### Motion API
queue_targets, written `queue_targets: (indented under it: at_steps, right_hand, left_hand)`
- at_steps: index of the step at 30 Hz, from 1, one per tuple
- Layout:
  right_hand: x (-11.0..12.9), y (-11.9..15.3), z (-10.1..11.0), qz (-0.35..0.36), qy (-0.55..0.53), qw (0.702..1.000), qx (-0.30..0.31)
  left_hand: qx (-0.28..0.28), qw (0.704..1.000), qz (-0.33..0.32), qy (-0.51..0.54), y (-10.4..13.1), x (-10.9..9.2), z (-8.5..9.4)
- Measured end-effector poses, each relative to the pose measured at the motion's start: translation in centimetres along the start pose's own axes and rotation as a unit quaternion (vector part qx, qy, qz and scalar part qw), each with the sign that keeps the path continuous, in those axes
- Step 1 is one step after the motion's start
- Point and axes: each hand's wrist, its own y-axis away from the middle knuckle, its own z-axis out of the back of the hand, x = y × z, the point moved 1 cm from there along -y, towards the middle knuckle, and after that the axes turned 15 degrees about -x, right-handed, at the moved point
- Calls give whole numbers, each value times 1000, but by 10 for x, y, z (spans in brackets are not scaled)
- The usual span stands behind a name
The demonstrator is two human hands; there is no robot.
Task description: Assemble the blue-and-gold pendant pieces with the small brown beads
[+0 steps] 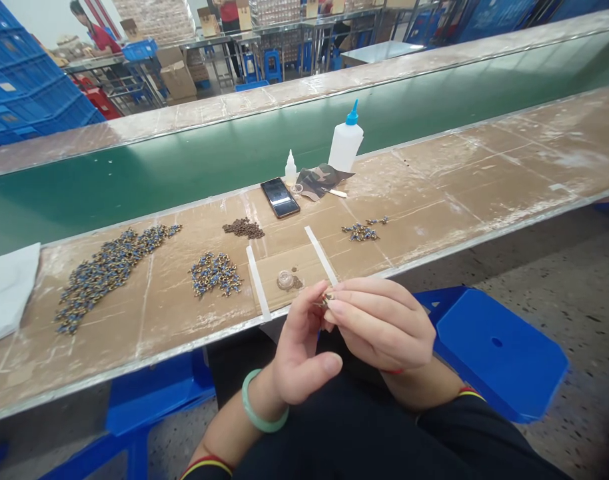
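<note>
Left hand [304, 350] and right hand [387, 327], lower centre: joint grip pinching one tiny part [325, 301] off the counter [464, 193]; slackened pressure could drop it floorward.

Tiny piece [325, 301] between both hands [387, 325]

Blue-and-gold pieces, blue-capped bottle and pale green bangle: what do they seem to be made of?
Blue-and-gold pieces: probably metal, judging by brassy glints, with blue paint or plastic; too small to be sure. Blue-capped bottle: likely plastic, with a milky white body. Pale green bangle: smooth, faintly glossy, perhaps jade, glass or plastic.
</note>
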Motion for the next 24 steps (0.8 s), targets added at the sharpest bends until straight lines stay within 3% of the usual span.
queue_targets:
  at_steps: [6,9,11,13,18,21,24]
  right_hand:
    - [2,1,3,7,-3,1000,10]
    - [-7,16,1,-39,5,999,-8]
    - [-23,36,2,-85,58,994,-42]
    - [-48,63,6,-136,160,975,-71]
    - [-116,120,22,-296,315,900,55]
    - [-138,133,31,-314,323,891,63]
    - [-144,142,41,-322,324,887,62]
  left_hand:
    - [26,1000,5,15,-1,3,-1]
    - [29,1000,9,-2,-7,1,-1]
    - [-5,1000,2,-15,-13,-3,5]
    - [-70,997,0,-26,-16,-9,18]
    - [-238,966,6,-98,-8,-12,69]
    - [-301,924,11,-235,3,-12,97]
    - [-320,862,1,-393,13,-15,122]
